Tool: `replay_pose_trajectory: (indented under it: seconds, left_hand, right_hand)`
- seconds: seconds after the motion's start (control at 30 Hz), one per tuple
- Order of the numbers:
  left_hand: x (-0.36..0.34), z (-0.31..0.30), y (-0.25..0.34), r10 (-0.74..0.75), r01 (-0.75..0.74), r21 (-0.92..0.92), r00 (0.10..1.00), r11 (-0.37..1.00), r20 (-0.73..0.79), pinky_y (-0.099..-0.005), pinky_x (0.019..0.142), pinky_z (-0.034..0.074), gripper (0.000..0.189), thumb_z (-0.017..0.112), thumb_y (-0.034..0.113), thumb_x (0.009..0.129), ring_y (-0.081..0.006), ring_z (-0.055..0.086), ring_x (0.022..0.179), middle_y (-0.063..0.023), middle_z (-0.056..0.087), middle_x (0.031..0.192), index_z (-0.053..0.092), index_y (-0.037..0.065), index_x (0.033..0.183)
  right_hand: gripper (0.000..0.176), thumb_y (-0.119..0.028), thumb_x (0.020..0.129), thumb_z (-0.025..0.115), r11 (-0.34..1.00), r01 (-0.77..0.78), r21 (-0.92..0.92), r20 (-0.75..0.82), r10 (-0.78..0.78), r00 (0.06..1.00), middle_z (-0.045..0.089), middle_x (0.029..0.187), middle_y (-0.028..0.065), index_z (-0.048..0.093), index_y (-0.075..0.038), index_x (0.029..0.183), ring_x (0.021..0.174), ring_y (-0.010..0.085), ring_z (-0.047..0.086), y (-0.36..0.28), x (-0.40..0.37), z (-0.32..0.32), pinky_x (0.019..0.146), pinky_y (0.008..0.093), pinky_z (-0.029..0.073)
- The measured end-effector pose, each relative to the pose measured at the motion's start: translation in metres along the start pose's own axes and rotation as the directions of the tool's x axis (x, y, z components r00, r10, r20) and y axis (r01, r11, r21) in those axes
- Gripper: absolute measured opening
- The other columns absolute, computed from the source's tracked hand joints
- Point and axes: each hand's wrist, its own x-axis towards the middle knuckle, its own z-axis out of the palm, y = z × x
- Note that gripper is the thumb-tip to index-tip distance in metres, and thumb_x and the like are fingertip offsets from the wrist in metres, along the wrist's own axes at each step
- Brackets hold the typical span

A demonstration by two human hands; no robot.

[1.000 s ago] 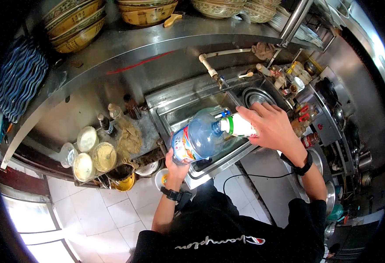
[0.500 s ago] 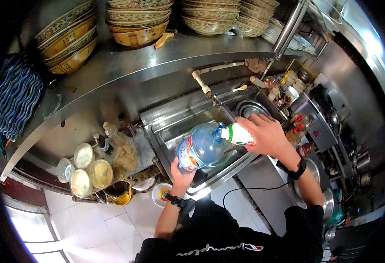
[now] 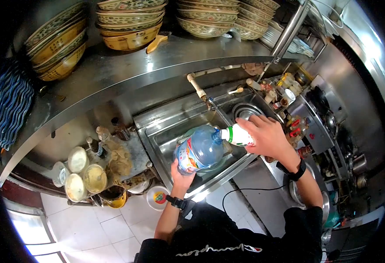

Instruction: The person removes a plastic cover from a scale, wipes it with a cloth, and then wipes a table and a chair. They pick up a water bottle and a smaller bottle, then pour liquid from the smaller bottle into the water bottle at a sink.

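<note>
My left hand (image 3: 182, 176) grips the lower part of a large clear plastic bottle (image 3: 208, 147) with a blue and orange label, tilted over the sink. Wrapped around a smaller white bottle (image 3: 240, 136) with a green band is my right hand (image 3: 266, 133). The two bottles meet mouth to mouth, the white one leaning into the neck of the clear one. Beneath them lies the steel sink (image 3: 157, 130), with the tap (image 3: 210, 103) behind the bottles.
Stacks of patterned bowls (image 3: 131, 26) stand on the steel shelf (image 3: 126, 65) above. Tubs of pale powder (image 3: 95, 178) sit at the left, near dark bottles. Jars and bottles (image 3: 297, 129) crowd the right side. A black cable (image 3: 254, 189) crosses the counter.
The surroundings have shifted slightly left in view as the camera turned. Both hands keep hold of their bottles, which stay joined at the mouths in nearly the same pose.
</note>
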Motion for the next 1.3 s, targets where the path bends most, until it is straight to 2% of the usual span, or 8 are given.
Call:
replay_pose_trajectory:
  seconds: [0.13,0.33,0.53,0.63,0.97,1.07,1.3]
  left_hand:
    - [0.001,0.006,-0.002,0.029,-0.029,0.025,1.000,0.999,-0.012,-0.0488,0.110,0.035,0.074,0.061,0.047,0.084,-0.0299,0.043,0.131,-0.0103,0.045,0.144,0.039,0.009,0.144]
    - [0.008,-0.003,-0.002,-0.047,0.046,-0.035,0.999,0.998,-0.022,-0.0489,0.110,0.035,0.074,0.062,0.045,0.084,-0.0300,0.044,0.131,-0.0105,0.045,0.144,0.039,0.009,0.144]
    - [0.012,-0.001,-0.005,0.000,-0.001,-0.042,1.000,0.999,-0.014,-0.0480,0.108,0.038,0.073,0.064,0.045,0.083,-0.0300,0.046,0.128,-0.0113,0.048,0.141,0.041,0.008,0.141]
    - [0.014,-0.004,-0.004,-0.030,0.034,-0.111,0.999,0.993,0.037,-0.0466,0.108,0.038,0.069,0.064,0.039,0.083,-0.0279,0.050,0.126,-0.0090,0.051,0.138,0.041,0.016,0.143]
    - [0.014,-0.003,-0.006,-0.047,0.049,-0.088,0.998,0.995,0.032,-0.0456,0.107,0.039,0.070,0.065,0.041,0.082,-0.0275,0.051,0.125,-0.0104,0.053,0.136,0.042,0.011,0.141]
    - [0.014,0.000,-0.006,-0.042,0.044,-0.081,0.999,0.996,0.033,-0.0457,0.107,0.039,0.070,0.065,0.042,0.082,-0.0277,0.051,0.125,-0.0104,0.053,0.136,0.042,0.010,0.141]
    - [0.012,0.002,-0.005,-0.063,0.063,-0.086,0.998,0.994,0.003,-0.0454,0.108,0.039,0.071,0.065,0.042,0.082,-0.0279,0.051,0.125,-0.0108,0.053,0.136,0.042,0.009,0.140]
  right_hand:
    - [0.071,-0.025,0.063,0.076,1.000,0.002,0.004,-0.003,-0.002,1.000,0.055,0.096,0.0043,0.053,-0.022,0.130,0.085,0.0251,0.063,0.003,0.001,0.001,0.067,0.0364,0.052]
    - [0.070,-0.024,0.064,0.075,1.000,-0.001,0.007,0.006,0.001,1.000,0.055,0.097,0.0044,0.053,-0.022,0.130,0.086,0.0255,0.063,0.005,0.002,-0.001,0.068,0.0364,0.052]
    - [0.070,-0.023,0.063,0.076,1.000,0.007,-0.007,-0.007,-0.007,1.000,0.055,0.098,0.0046,0.052,-0.022,0.129,0.087,0.0261,0.063,0.008,0.003,-0.002,0.069,0.0368,0.052]
    - [0.071,-0.023,0.063,0.077,1.000,0.000,-0.006,0.001,0.000,1.000,0.055,0.098,0.0048,0.052,-0.022,0.129,0.087,0.0262,0.063,0.007,0.004,-0.003,0.069,0.0370,0.052]
    - [0.071,-0.022,0.062,0.076,1.000,-0.004,0.003,-0.009,0.004,1.000,0.056,0.101,0.0051,0.052,-0.022,0.128,0.090,0.0264,0.063,0.009,0.004,-0.003,0.071,0.0374,0.052]
    - [0.065,-0.022,0.063,0.075,1.000,-0.002,-0.013,-0.017,0.002,1.000,0.058,0.097,0.0047,0.057,-0.018,0.125,0.089,0.0260,0.062,0.007,0.005,-0.007,0.072,0.0355,0.053]
    - [0.065,-0.023,0.063,0.075,1.000,-0.002,-0.023,-0.025,0.001,1.000,0.058,0.097,0.0044,0.057,-0.019,0.126,0.088,0.0259,0.062,0.006,0.004,-0.008,0.071,0.0352,0.053]
